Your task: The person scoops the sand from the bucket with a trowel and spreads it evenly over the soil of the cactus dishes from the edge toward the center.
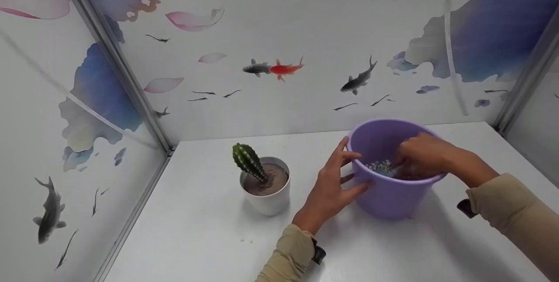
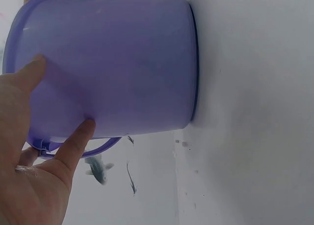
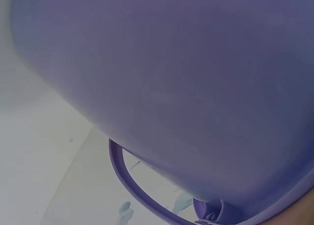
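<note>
A purple bucket [image 1: 386,197] stands upright on the white table, with pale, speckled pebble-like grains [image 1: 379,166] inside. My left hand [image 1: 327,186] steadies its left side, some fingers at the rim and the thumb against the outer wall. In the left wrist view, the left hand [image 2: 37,181] touches the bucket [image 2: 113,63] near its handle [image 2: 105,146]. My right hand [image 1: 421,155] reaches over the rim into the bucket, knuckles up and fingers bent down at the grains. Its fingertips, and whatever they may hold, are hidden. The right wrist view shows mostly bucket wall [image 3: 162,87].
A green cactus [image 1: 249,162] leans in a white pot [image 1: 266,203] filled with brown soil, left of the bucket. Small white bits [image 1: 246,241] lie on the table [image 1: 188,221] in front of it. Fish-printed panels [image 1: 305,107] enclose the back and sides.
</note>
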`<move>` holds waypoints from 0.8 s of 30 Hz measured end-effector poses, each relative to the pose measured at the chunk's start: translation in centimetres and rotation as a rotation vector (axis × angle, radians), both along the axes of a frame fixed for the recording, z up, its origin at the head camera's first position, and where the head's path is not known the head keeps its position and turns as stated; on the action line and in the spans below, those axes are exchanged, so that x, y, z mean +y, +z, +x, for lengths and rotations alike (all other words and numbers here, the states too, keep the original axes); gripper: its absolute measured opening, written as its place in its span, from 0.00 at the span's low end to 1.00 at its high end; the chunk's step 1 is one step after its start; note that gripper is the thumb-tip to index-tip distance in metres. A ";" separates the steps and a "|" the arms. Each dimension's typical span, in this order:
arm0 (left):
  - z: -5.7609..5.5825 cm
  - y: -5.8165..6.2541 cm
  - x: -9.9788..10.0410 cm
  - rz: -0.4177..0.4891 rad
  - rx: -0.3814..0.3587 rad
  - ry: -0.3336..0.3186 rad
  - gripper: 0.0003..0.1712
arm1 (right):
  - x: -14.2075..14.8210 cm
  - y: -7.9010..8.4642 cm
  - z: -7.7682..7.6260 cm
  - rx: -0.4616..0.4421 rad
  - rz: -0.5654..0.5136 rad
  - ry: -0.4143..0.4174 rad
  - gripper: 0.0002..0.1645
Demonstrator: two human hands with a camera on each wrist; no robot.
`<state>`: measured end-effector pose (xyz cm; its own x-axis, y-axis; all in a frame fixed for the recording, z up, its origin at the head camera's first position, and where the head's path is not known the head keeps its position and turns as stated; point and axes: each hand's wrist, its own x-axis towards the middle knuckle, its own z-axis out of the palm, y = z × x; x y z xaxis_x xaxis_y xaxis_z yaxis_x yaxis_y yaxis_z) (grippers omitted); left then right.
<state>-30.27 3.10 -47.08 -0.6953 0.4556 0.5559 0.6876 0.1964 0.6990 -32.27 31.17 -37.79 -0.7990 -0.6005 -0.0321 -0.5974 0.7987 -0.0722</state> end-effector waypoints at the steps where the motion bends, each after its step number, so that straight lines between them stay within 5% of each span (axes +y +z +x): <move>1: 0.0 0.0 0.0 0.000 -0.006 -0.001 0.60 | 0.0 -0.1 0.0 0.009 0.001 -0.004 0.07; 18: 0.3 0.0 -0.1 0.004 -0.005 0.006 0.61 | 0.4 0.5 0.3 0.071 -0.050 -0.054 0.08; 24: 0.3 0.1 -0.1 -0.009 0.002 0.013 0.63 | 0.7 1.0 0.4 0.027 -0.108 -0.100 0.07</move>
<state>-29.95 3.00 -47.01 -0.7002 0.4512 0.5534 0.6863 0.2117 0.6958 -31.83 31.88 -36.84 -0.8549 -0.5163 0.0510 -0.5178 0.8430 -0.1456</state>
